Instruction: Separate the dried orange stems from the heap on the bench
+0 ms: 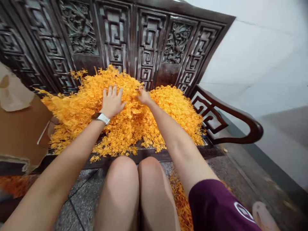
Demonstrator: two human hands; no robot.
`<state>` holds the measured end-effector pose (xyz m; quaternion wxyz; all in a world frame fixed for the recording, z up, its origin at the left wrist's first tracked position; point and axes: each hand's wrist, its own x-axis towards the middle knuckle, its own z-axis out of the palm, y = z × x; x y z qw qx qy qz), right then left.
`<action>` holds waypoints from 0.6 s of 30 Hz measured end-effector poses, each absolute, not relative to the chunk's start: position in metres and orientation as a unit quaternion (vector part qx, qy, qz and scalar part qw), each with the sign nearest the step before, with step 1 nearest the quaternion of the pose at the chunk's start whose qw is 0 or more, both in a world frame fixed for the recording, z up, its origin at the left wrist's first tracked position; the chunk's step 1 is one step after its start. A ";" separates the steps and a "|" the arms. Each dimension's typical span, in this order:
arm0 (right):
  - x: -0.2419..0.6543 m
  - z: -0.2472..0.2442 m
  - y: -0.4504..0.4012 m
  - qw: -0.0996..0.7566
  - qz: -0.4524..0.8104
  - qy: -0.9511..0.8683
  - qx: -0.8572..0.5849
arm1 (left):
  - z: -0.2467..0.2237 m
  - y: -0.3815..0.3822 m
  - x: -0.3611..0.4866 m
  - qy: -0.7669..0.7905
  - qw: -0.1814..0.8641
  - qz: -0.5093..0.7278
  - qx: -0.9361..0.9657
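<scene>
A large heap of orange-yellow artificial-looking sprigs [173,112] covers the seat of a dark carved wooden bench [168,77]. My left hand [112,102], with a white-banded watch [102,118] at the wrist, lies on the left part of the heap, fingers spread and palm down. My right hand [143,95] is at the heap's upper middle, near the dip between its two mounds. Its fingers are curled against the orange sprigs, and what they pinch is too small to make out.
A cardboard box [21,131] with whitish plastic [14,93] stands at the left. The bench's curved armrest [240,125] juts out at the right, near a white wall [264,64]. More orange pieces [183,202] lie below, beside my knees. A foot shows at the lower right.
</scene>
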<state>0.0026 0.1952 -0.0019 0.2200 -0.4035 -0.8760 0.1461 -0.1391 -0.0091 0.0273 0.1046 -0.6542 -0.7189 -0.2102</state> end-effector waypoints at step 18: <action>0.169 0.020 0.078 0.432 0.237 -0.808 -0.323 | 0.006 0.013 -0.171 -0.713 0.063 -0.198 -0.669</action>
